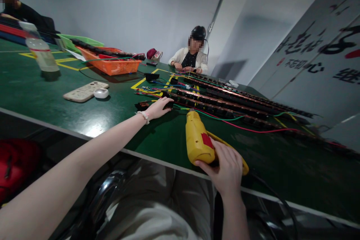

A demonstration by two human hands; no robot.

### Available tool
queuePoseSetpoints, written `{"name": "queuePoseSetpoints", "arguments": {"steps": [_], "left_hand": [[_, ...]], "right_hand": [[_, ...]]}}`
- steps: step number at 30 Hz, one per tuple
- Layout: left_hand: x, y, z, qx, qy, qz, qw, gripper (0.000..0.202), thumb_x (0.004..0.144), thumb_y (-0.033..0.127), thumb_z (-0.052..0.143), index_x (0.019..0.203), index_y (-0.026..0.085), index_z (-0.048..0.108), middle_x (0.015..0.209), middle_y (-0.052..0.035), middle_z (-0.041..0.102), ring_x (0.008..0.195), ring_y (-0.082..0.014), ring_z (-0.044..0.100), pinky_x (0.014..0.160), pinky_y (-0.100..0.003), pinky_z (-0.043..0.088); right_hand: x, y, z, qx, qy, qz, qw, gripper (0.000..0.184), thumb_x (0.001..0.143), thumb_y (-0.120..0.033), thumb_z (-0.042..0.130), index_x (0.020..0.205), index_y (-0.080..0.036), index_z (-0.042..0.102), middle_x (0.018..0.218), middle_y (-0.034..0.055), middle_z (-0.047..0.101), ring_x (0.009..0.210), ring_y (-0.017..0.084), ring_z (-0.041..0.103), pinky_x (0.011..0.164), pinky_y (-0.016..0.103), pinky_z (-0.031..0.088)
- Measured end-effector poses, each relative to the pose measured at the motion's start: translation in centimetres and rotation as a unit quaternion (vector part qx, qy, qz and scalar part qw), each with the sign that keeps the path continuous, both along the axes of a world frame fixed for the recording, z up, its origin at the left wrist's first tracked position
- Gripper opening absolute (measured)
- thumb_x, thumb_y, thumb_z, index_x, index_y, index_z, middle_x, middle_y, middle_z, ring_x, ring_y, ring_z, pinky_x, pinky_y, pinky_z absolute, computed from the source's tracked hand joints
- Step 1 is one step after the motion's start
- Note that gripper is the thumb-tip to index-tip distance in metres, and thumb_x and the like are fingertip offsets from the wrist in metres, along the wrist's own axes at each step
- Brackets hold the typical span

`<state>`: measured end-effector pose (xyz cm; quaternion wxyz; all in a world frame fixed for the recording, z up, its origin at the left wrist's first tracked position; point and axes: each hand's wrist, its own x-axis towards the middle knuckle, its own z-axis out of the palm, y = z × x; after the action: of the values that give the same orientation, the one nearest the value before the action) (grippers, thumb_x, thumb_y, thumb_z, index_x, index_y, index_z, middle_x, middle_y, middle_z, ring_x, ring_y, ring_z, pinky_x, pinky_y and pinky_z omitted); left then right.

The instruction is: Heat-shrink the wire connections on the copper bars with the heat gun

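My right hand (227, 161) is wrapped round the handle of a yellow heat gun (197, 135) with a red patch on its side. Its nozzle points away from me, close to a green wire (208, 115) with a yellow section near its end. My left hand (160, 108), a bracelet at its wrist, is closed palm down where the wires begin; its fingertips seem to pinch them, though the exact grip is partly hidden. Just beyond lie long black strips with copper-coloured bars (219, 105). A red wire (253, 129) runs off to the right alongside them.
On the green table (118, 120) left of my hand are a phone (84, 92) and a white earbud case (101, 93). Farther off stand a bottle (42, 54), an orange basket (115, 66) and a green tray (84, 40). A person (192, 54) sits opposite; another is far left.
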<state>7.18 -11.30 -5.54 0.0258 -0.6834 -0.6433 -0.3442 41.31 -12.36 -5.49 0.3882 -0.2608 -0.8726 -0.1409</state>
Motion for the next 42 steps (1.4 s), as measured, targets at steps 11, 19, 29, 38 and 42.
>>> {"name": "queuePoseSetpoints", "arguments": {"steps": [11, 19, 29, 38, 42], "left_hand": [[-0.2, 0.4, -0.4, 0.006, 0.004, 0.001, 1.0, 0.041, 0.086, 0.031, 0.051, 0.126, 0.02, 0.048, 0.12, -0.0092, 0.054, 0.115, -0.0232, 0.051, 0.101, -0.041, 0.042], [0.0, 0.2, -0.2, 0.009, -0.012, -0.001, 1.0, 0.041, 0.085, 0.029, 0.052, 0.125, 0.021, 0.049, 0.12, -0.009, 0.054, 0.115, -0.0232, 0.051, 0.101, -0.042, 0.042], [0.0, 0.3, -0.3, 0.01, -0.006, -0.003, 1.0, 0.041, 0.086, 0.028, 0.051, 0.126, 0.021, 0.048, 0.12, -0.009, 0.054, 0.116, -0.0236, 0.05, 0.103, -0.043, 0.041], [-0.1, 0.3, -0.3, 0.008, -0.003, -0.004, 1.0, 0.043, 0.085, 0.025, 0.05, 0.127, 0.019, 0.048, 0.123, -0.0101, 0.053, 0.118, -0.0242, 0.049, 0.106, -0.044, 0.038], [-0.3, 0.4, -0.5, 0.012, -0.004, -0.013, 1.0, 0.042, 0.085, 0.022, 0.047, 0.126, 0.02, 0.048, 0.124, -0.0091, 0.053, 0.12, -0.0231, 0.047, 0.108, -0.044, 0.037]], "right_hand": [[-1.3, -2.9, -0.6, 0.04, -0.002, -0.185, 0.982, 0.078, 0.079, -0.075, 0.04, 0.118, -0.01, 0.057, 0.102, 0.0129, 0.065, 0.091, 0.026, 0.054, 0.082, 0.038, 0.032], [-3.2, -4.6, -0.3, 0.017, -0.005, -0.202, 0.979, 0.076, 0.078, -0.073, 0.045, 0.117, -0.009, 0.056, 0.101, 0.0145, 0.063, 0.092, 0.028, 0.053, 0.082, 0.04, 0.031], [-5.3, -6.4, -0.2, -0.017, -0.002, -0.143, 0.99, 0.077, 0.077, -0.074, 0.044, 0.117, -0.009, 0.055, 0.104, 0.0147, 0.062, 0.095, 0.028, 0.052, 0.084, 0.041, 0.033], [-7.3, -8.1, -0.2, -0.053, 0.011, -0.077, 0.996, 0.081, 0.077, -0.075, 0.045, 0.122, -0.009, 0.054, 0.11, 0.0143, 0.061, 0.099, 0.026, 0.051, 0.09, 0.041, 0.031], [-7.3, -8.1, -0.1, -0.065, 0.005, -0.047, 0.997, 0.084, 0.074, -0.077, 0.046, 0.125, -0.011, 0.053, 0.113, 0.0136, 0.06, 0.102, 0.025, 0.051, 0.093, 0.042, 0.031]]}}
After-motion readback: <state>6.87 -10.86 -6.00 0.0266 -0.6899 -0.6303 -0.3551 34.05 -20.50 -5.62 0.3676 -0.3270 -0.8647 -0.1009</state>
